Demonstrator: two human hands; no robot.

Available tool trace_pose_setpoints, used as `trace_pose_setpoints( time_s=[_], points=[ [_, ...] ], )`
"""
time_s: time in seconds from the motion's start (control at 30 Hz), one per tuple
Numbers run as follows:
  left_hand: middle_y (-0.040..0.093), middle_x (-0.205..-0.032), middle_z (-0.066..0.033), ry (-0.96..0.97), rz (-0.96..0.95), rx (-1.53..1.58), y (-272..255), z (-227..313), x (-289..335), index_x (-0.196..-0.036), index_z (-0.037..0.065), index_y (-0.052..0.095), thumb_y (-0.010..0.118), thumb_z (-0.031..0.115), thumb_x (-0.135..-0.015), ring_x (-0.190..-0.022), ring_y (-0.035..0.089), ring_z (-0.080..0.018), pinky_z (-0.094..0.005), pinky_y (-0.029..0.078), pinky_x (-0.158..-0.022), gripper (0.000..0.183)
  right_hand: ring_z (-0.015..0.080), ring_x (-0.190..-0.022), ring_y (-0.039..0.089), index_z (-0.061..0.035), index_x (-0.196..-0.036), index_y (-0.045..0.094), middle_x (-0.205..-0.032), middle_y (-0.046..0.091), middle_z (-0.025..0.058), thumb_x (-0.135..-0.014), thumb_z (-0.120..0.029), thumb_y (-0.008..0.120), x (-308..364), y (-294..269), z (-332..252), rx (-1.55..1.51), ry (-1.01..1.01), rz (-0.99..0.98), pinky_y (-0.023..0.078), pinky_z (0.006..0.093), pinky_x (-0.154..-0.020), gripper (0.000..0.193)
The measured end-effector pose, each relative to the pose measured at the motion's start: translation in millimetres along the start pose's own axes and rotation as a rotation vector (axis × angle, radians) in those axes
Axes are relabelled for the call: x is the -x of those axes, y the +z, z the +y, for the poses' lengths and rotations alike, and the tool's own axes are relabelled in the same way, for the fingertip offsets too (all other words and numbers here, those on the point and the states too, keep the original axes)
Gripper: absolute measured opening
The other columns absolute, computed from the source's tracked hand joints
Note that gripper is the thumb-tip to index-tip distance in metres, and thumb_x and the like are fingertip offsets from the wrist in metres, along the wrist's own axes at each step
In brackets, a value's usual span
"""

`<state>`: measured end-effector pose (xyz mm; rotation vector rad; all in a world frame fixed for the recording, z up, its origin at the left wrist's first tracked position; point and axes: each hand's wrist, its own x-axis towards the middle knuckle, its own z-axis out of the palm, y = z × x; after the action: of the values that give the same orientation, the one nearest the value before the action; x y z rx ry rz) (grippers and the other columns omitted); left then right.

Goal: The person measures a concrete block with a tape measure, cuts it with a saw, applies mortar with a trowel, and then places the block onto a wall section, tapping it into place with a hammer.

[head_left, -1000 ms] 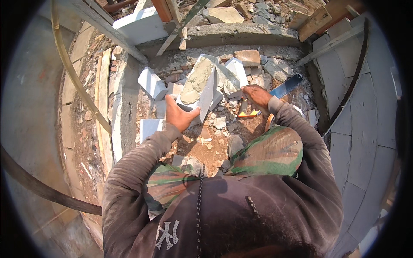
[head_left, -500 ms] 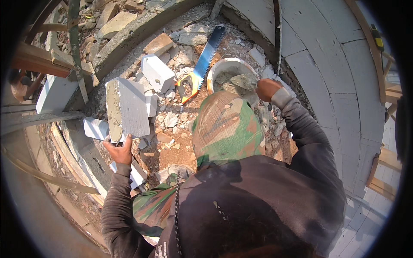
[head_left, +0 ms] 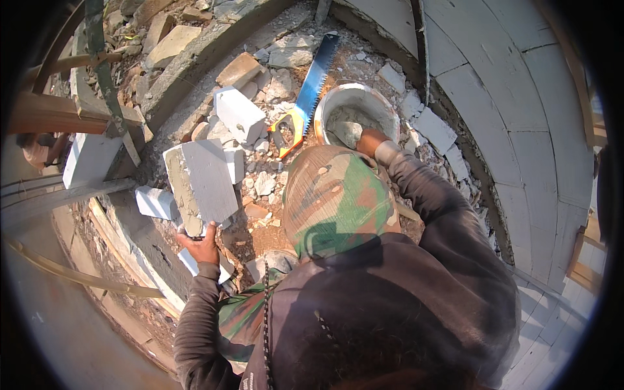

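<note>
My left hand (head_left: 203,246) grips the near end of a pale grey building block (head_left: 213,179), thumb and fingers on either side. Wet mortar (head_left: 184,188) coats the block's left face. Inside a round bucket (head_left: 390,110) with a whitish, smeared rim, my right hand (head_left: 372,140) is closed on a trowel. The trowel's blade (head_left: 346,133) lies low among the grey mortar; its handle is hidden in my fist. Left of the bucket, a handsaw (head_left: 314,81) with a bluish blade and a yellow-and-orange handle rests on the rubble.
White block pieces (head_left: 239,114) and a smaller offcut (head_left: 156,203) lie around the held block. Broken stones (head_left: 265,183) cover the ground. A curved block wall (head_left: 481,110) rises at right. Wooden boards (head_left: 58,114) and a concrete edge (head_left: 188,75) stand at left.
My right hand has moved left and down with the trowel, whose blade now sits deeper in the bucket. The left hand keeps its grip on the block; the whole view has shifted slightly.
</note>
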<state>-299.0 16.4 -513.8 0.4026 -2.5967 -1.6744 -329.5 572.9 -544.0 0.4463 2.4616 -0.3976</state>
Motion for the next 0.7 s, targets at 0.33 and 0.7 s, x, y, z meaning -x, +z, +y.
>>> trace_pose_setpoints(
  time_s=[0.33,0.7],
  points=[
    [0.056,-0.125,-0.0142,0.047,0.082,0.057,7,15,-22,-0.135,0.0,0.044,0.085,0.012,-0.084,-0.114,0.056,-0.022,-0.0375,0.046,-0.102,0.067,0.014,-0.06,0.065,0.0011,-0.105,0.073,-0.079,0.07,0.0071,-0.099,-0.024,0.061,95,-58,24,-0.916,0.091,-0.164,0.055,0.0314,-0.058,0.029],
    [0.059,-0.124,-0.0153,0.028,0.112,0.273,17,52,-33,-0.135,0.003,0.038,0.085,0.011,-0.082,-0.116,0.059,-0.0229,-0.0377,0.049,-0.1,0.071,0.03,-0.111,0.065,0.0023,-0.126,0.062,-0.12,0.066,0.0179,-0.097,-0.019,0.071,6,-27,-194,-0.592,-0.912,0.099,0.051,0.0385,-0.096,0.037]
  ],
)
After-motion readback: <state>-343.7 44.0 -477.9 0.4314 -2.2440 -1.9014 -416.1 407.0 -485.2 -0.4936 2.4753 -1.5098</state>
